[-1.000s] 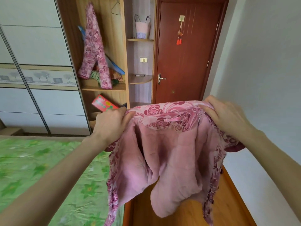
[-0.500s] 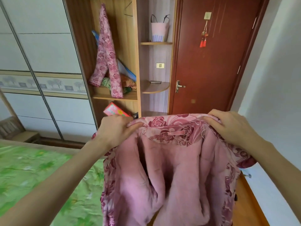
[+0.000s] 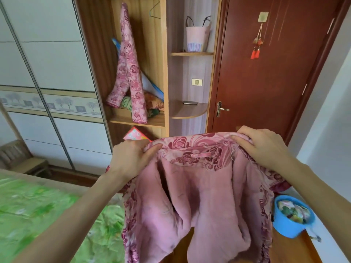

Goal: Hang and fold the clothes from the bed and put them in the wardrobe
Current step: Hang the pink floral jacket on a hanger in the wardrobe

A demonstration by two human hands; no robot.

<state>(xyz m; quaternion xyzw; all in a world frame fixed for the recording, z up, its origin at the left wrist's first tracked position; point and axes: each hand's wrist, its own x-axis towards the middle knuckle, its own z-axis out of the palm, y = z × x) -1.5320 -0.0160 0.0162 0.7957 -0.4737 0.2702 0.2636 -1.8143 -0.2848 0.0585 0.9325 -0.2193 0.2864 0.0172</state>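
Note:
I hold up a pink rose-patterned padded jacket (image 3: 197, 196) in front of me, its plain pink lining facing me. My left hand (image 3: 131, 158) grips the left side of the collar and my right hand (image 3: 264, 147) grips the right side. The jacket hangs over the gap between the bed (image 3: 38, 211) and the floor. Ahead stands the open wardrobe (image 3: 163, 73), where matching rose-patterned trousers (image 3: 129, 73) hang beside an empty hanger (image 3: 155, 11). Folded cloth lies on the wardrobe's shelf.
White sliding wardrobe doors (image 3: 47, 73) fill the left. A dark red door (image 3: 266, 73) stands shut on the right. Corner shelves hold a small bag (image 3: 197, 35) and a phone (image 3: 190, 102). A blue basin (image 3: 290, 223) sits low by the right wall. A wooden stool (image 3: 20, 158) stands at far left.
The view has moved closer to the wardrobe and dropped a little. The blue basin has come into view. Both hands keep the same hold on the collar.

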